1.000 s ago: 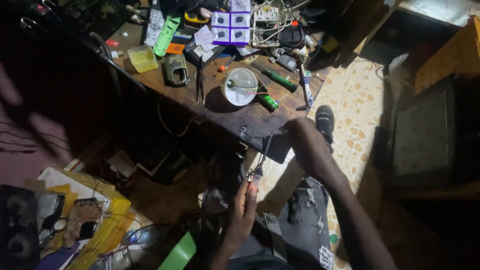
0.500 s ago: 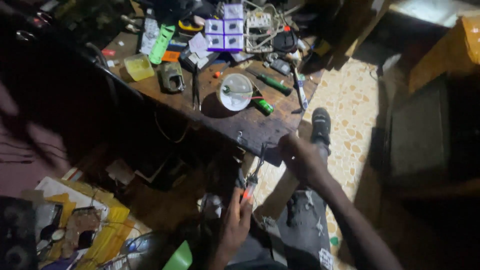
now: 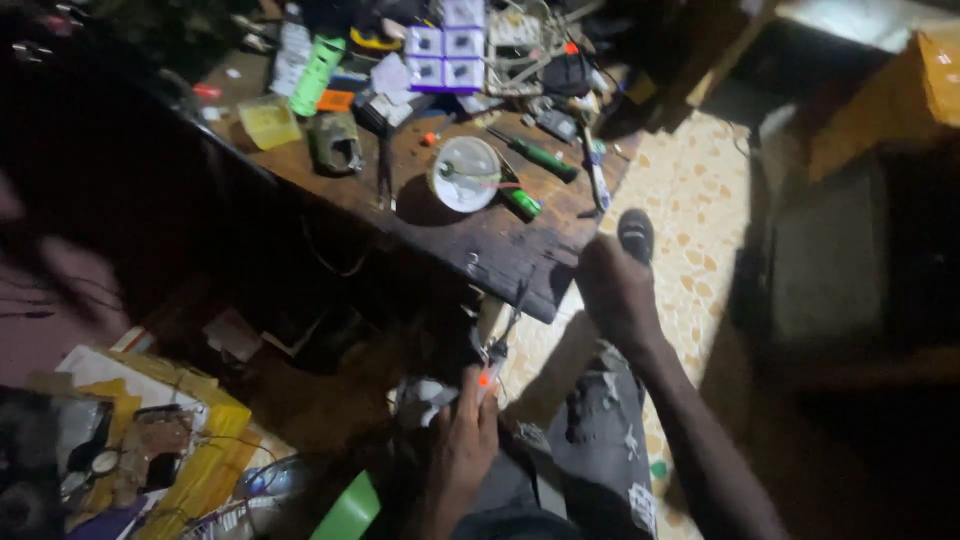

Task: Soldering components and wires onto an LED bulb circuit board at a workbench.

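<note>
While the lighting is pretty dim, you can see the left hand (image 3: 462, 440) low down, just below the near edge of the wooden tabletop (image 3: 500, 245), with its grip pinched shut on a small tool with an orange tip (image 3: 487, 372); thin wires (image 3: 512, 310) run up from that tool toward the tabletop edge. The right hand (image 3: 615, 290) sits just off the tabletop's near right corner, curled into a loose fist, but honestly I cannot tell whether its grip has anything in it, too dark and blurry. Up on the tabletop, roughly in the middle, there's a white round bowl-like thing (image 3: 466, 173), with a green-handled screwdriver (image 3: 540, 157) just to its right and a pair of pliers (image 3: 385, 170) to its left. Farther back on the tabletop sits a green cylinder (image 3: 313, 62) and some white and purple boxes (image 3: 447, 42). Below the tabletop on the left, yellow papers and clutter (image 3: 160, 440) lie on the floor.
</note>
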